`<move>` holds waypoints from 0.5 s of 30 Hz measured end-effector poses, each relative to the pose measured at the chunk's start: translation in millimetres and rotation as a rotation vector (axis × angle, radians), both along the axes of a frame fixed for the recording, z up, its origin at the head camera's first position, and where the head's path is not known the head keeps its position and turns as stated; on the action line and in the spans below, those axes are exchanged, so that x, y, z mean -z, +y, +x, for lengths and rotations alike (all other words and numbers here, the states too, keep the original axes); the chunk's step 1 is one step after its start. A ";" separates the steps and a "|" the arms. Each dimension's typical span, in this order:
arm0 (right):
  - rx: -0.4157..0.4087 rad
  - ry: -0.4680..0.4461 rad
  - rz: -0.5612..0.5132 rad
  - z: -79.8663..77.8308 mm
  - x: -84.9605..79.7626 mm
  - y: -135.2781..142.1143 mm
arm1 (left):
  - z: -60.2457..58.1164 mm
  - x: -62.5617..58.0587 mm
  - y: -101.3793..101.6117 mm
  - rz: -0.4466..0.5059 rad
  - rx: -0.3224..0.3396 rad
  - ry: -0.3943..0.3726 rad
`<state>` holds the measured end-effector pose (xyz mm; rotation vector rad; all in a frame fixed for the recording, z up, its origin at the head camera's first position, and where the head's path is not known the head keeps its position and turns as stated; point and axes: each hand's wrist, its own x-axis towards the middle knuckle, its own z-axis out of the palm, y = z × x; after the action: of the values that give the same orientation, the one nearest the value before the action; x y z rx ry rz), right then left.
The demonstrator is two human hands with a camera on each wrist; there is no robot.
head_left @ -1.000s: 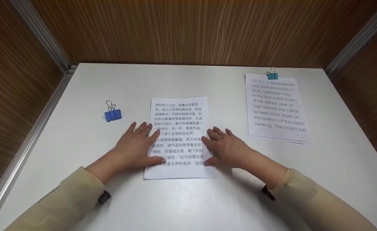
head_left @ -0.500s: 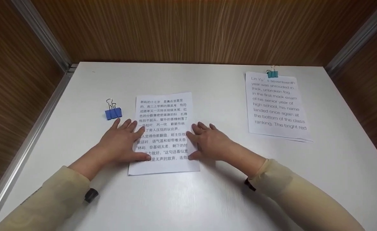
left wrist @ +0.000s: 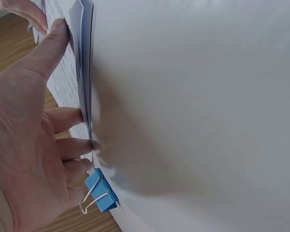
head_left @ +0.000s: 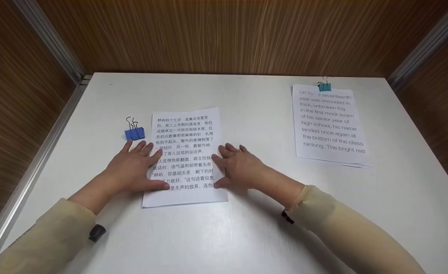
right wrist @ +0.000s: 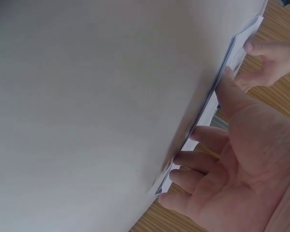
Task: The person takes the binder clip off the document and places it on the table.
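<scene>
A stack of white paper sheets printed with Chinese text [head_left: 188, 133] lies flat on the table, left of middle in the head view. My left hand [head_left: 130, 171] rests along its left edge with fingers spread, the thumb lying over the top sheet. On the opposite edge, my right hand [head_left: 241, 167] touches the sheets with fingertips and thumb. The left wrist view shows the layered paper edge [left wrist: 86, 58] slightly parted near the thumb. Just beyond my left fingertips stands a blue binder clip [head_left: 134, 133], its wire handles pointing away.
At the back right lies another stack of sheets with English text [head_left: 328, 125], held at its top by a teal binder clip [head_left: 325, 87]. Wood-grain panels [head_left: 224, 38] border the white table [head_left: 247, 243] at the back and both sides.
Both hands have moved left together, and the Chinese-text stack has slid left between them, closer to the blue binder clip. The clipped English-text stack has stayed in place.
</scene>
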<state>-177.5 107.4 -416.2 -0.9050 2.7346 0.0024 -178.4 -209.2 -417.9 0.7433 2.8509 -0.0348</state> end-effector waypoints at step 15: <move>-0.010 0.008 -0.058 -4.1 9.2 6.8 | -1.1 2.6 1.7 -0.001 -0.015 -0.004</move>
<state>-181.6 114.3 -425.4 -0.9361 2.7504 -0.0719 -179.5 -207.4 -420.5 0.7211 2.8519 -0.0326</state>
